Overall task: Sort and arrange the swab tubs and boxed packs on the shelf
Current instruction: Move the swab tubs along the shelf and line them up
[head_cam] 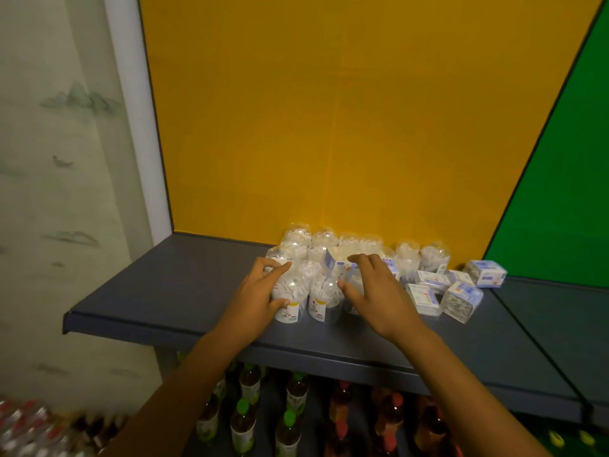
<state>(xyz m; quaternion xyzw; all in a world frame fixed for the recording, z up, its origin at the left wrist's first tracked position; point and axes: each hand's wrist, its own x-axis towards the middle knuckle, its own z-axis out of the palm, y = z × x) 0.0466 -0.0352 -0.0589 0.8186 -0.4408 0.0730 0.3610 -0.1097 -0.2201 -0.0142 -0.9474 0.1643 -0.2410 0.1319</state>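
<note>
Bare forearms — no sleeves, unadorned

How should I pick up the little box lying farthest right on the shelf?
Probably best from above, pinching the two long sides of the farthest-right boxed pack. It lies flat on the shelf, apart from the other boxed packs, so both sides look free for fingers.

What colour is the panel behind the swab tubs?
Yellow-orange back panel, clearest in the head view.
</note>
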